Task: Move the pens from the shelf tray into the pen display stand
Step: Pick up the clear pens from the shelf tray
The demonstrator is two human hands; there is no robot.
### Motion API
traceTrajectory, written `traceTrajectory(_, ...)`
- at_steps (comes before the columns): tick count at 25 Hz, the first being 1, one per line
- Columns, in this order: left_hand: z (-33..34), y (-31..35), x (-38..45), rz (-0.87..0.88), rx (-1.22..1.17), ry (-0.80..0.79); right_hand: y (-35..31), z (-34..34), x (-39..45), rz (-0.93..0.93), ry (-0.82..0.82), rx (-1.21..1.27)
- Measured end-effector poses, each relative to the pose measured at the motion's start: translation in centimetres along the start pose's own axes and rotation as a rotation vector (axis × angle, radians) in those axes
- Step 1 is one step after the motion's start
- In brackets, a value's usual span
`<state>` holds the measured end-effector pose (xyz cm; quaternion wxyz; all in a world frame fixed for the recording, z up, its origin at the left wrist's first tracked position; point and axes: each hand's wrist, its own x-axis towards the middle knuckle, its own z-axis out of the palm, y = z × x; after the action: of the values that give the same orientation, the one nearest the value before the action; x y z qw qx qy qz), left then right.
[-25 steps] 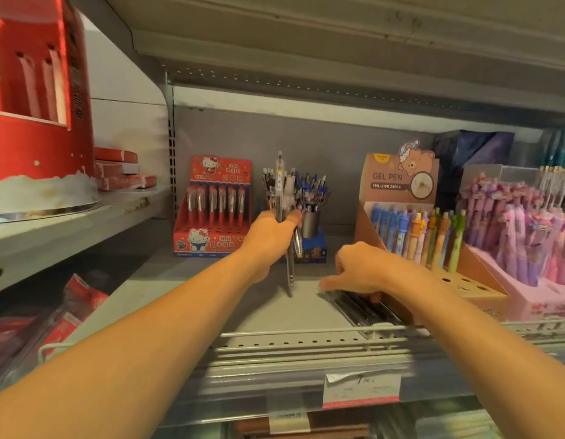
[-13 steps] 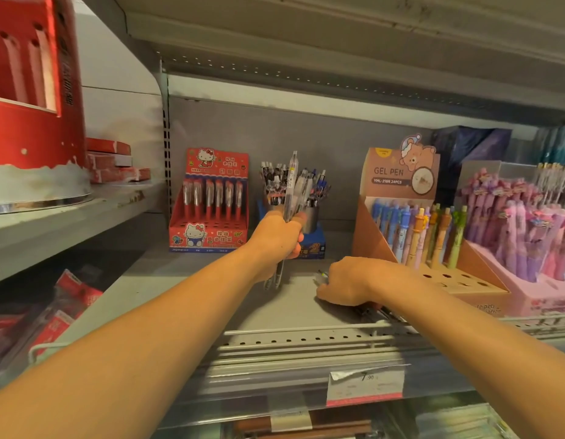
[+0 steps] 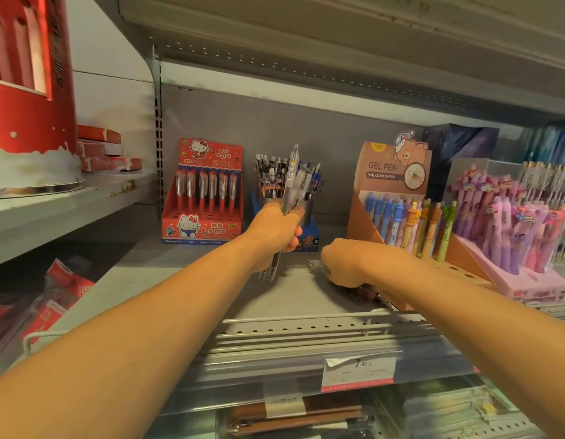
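My left hand [image 3: 276,234] grips a bunch of clear-barrelled pens [image 3: 290,182] upright, tips pointing down, in front of the metal pen cup [image 3: 306,210]. My right hand [image 3: 344,261] lies knuckles-up on the loose dark pens [image 3: 366,293] flat on the shelf, fingers curled over them; whether it holds any is hidden. The red Hello Kitty pen display stand [image 3: 202,191] stands at the left back with one row of red pens and open holes in its front step.
A brown GEL PEN display [image 3: 398,191] with coloured pens sits right of my hands, a pink pen display [image 3: 512,229] beyond it. A wire rail [image 3: 306,318] edges the shelf front above a price tag [image 3: 358,370]. Red boxes [image 3: 100,150] sit on the left shelf.
My left hand tilted its pen bunch from vertical to leaning right and shifted slightly left. My right hand dropped onto the loose pens and curled over them.
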<state>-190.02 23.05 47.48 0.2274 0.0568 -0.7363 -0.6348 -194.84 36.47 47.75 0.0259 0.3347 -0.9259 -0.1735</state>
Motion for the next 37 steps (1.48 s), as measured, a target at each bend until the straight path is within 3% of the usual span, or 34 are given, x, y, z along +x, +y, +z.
traceTrajectory(3, -0.1, 0.0, 0.1, 0.013, -0.029, 0.034, 1.7, -1.0, 0.0, 0.013, 0.078, 0.217)
traceTrajectory(6, -0.3, 0.3, 0.2, 0.036, -0.072, 0.069, 3.7, -2.1, 0.2, 0.072, 0.158, 0.878)
traceTrajectory(9, -0.5, 0.6, 0.1, 0.083, -0.040, 0.100, 4.2, -2.8, -0.3, -0.037, 0.310, 1.347)
traceTrajectory(13, -0.5, 1.8, -0.6, 0.158, -0.054, 0.135, 3.9, -2.7, -0.9, -0.165, 0.502, 1.502)
traceTrajectory(20, -0.5, 2.2, -3.0, 0.250, -0.091, 0.244, 1.6, -1.6, -0.6, -0.352, 0.455, 1.813)
traceTrajectory(25, 0.9, 2.2, -3.8, 0.181, -0.239, 0.308, -0.6, -0.6, -1.9, -0.575, 0.492, 1.620)
traceTrajectory(30, 0.1, 2.3, -4.5, 0.174, -0.077, 0.440, -0.1, -0.2, -1.3, -0.391, 0.725, 1.159)
traceTrajectory(35, -2.9, 4.6, -7.7, 0.327, 0.000, 0.531, -0.6, -2.7, -1.9, -0.429, 0.742, 1.492)
traceTrajectory(37, -4.6, 6.3, -9.8, 0.391, 0.029, 0.559, -1.7, -4.7, -3.1, -0.480, 0.897, 1.376)
